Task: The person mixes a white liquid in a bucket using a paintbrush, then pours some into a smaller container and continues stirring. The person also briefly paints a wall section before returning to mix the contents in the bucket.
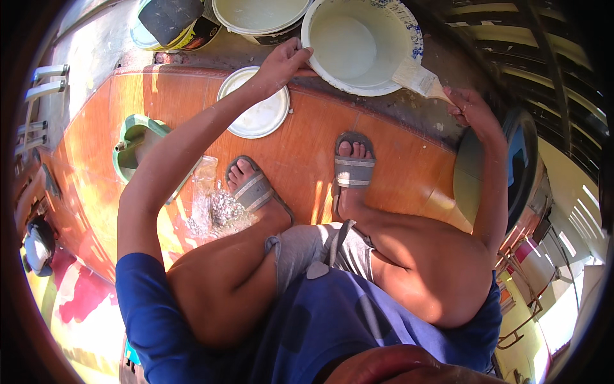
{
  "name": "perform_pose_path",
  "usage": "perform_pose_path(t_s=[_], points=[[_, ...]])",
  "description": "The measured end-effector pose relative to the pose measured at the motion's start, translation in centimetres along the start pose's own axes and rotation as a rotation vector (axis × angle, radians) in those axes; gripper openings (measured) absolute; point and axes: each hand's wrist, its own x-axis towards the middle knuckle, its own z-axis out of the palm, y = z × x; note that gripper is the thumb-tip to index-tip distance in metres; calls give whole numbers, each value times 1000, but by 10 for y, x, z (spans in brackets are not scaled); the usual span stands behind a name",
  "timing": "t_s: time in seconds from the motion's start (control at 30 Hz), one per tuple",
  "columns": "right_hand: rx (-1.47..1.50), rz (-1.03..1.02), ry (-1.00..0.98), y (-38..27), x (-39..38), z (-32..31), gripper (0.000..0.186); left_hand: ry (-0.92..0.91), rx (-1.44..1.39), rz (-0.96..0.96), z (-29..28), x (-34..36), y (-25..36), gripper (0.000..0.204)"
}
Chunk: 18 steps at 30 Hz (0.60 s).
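My left hand (283, 64) is closed on the near left rim of a white bucket (391, 40), which is tipped so that I see into it. Pale paint or liquid shows at its bottom, and blue specks mark its right rim. My right hand (474, 112) grips the wooden handle of a wide paintbrush (416, 77). The brush's pale head lies across the bucket's right rim, apparently touching it. Below my left hand a round white lid (261, 125) rests on the orange tiles.
Another white bucket (259, 31) and a dark-and-yellow one (203, 35) stand at the far left. A green container (121, 160) and a clear plastic bag (203, 192) lie left of my sandalled feet. A large round dark tub (521, 166) stands right; slatted wood (543, 57) rises behind.
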Motion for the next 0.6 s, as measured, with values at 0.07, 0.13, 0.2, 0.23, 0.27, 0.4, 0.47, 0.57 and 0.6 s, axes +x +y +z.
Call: perform_pose_path(t_s=[0.07,0.13,0.2,0.23,0.27,0.4,0.47,0.57,0.6], points=[[-62,8,63,7,-15,-17,34,-17,-4,22,-1,1,-1,34],[-115,15,192,-4,-29,-34,33,-55,-15,0,-5,1,-1,36],[-121,2,231,-28,-48,-46,34,-75,3,-17,-9,2,0,39],[-128,-6,250,-49,-55,-52,34,-88,23,-33,-11,2,1,40],[-145,-54,235,-71,-55,-51,34,-103,13,-7,-12,1,1,39],[-307,-296,65,-164,-36,-8,36,-71,13,9,-10,-1,-1,38],[-532,-461,33,-210,-8,29,36,-59,21,20,-9,-1,-3,38],[-666,-844,7,-263,46,97,37,-49,25,28,-8,0,-6,38],[-660,-709,97,-278,55,104,22,-59,25,18,-9,0,-7,37]])
